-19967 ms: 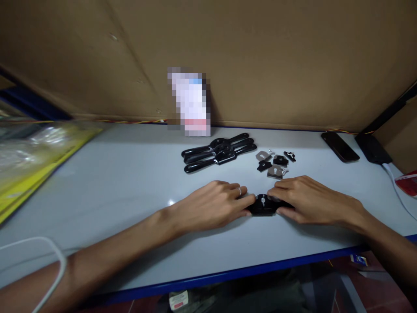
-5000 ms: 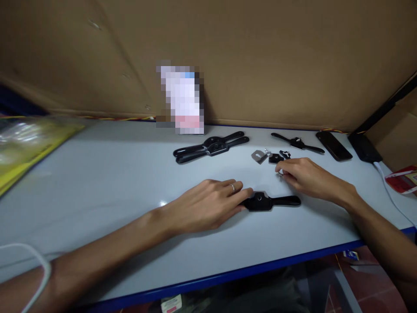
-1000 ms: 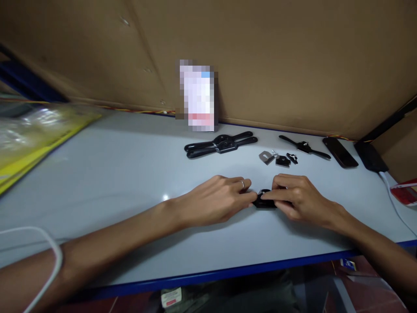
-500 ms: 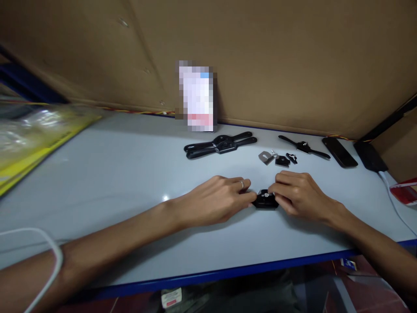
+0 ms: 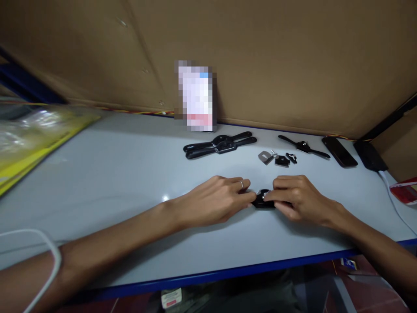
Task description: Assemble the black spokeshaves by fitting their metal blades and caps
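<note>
A black spokeshave (image 5: 262, 202) lies low over the table between my hands, its middle part showing and both handles hidden under fingers. Its left handle is wrapped in the closed fingers of my left hand (image 5: 224, 199), which wears a ring. My right hand (image 5: 298, 198) is closed at the tool's right side, with fingertips pinching at a small silver screw (image 5: 265, 196) on its middle. Just beyond the hands sit loose parts: a grey blade (image 5: 266, 157), a black cap plate (image 5: 282, 161) and a smaller black piece with a silver screw (image 5: 292, 158).
Two black spokeshaves (image 5: 224, 145) lie together at the back, and another spokeshave (image 5: 302, 147) is farther right. Beside it are a phone (image 5: 339, 152) and a black box with a white cable (image 5: 370, 156). Plastic packaging (image 5: 42, 134) covers the left end. A blurred-out panel (image 5: 197, 98) stands against the cardboard.
My right fingers have shifted slightly left and down onto the silver screw, covering more of it. My left hand keeps its place on the spokeshave.
</note>
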Motion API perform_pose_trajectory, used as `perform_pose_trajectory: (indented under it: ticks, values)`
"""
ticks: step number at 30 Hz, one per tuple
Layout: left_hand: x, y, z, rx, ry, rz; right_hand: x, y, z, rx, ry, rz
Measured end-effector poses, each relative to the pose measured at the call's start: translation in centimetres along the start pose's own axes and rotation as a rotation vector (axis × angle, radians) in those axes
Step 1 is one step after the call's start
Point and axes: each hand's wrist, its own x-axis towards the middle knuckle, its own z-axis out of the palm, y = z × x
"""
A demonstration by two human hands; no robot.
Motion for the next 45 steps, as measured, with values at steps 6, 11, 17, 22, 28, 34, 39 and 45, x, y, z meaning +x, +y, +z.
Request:
perform_pose_trajectory:
  ticks: [6, 11, 17, 22, 28, 34, 39, 45]
  values:
    - [0.0, 0.0, 0.0, 0.001, -0.018, -0.009, 0.0, 0.0, 0.0, -0.115, 0.008, 0.058]
    - [0.0, 0.0, 0.0, -0.001, -0.021, -0.005, 0.0, -0.1, -0.1, -0.032, -0.008, -0.006]
    - [0.0, 0.0, -0.1, 0.005, -0.018, -0.007, 0.0, 0.0, -0.1, -0.126, 0.000, 0.056]
    - [0.0, 0.0, -0.1, -0.012, -0.014, -0.006, 0.0, -0.2, -0.3, -0.018, -0.022, 0.013]
    - [0.0, 0.0, 0.0, -0.028, 0.005, -0.012, 0.0, -0.4, -0.8, 0.079, 0.028, 0.068]
    - [0.0, 0.1, 0.2, -0.065, -0.035, -0.089, 0.0, 0.0, -2.5, -0.013, -0.261, 0.252]
    - [0.1, 0.2, 0.1, -0.068, -0.104, -0.109, 0.0, 0.1, -2.6, 0.020, -0.367, 0.217]
    - [-0.1, 0.1, 0.2, -0.098, -0.071, -0.093, -0.3, 0.2, -2.5, 0.074, -0.352, 0.180]
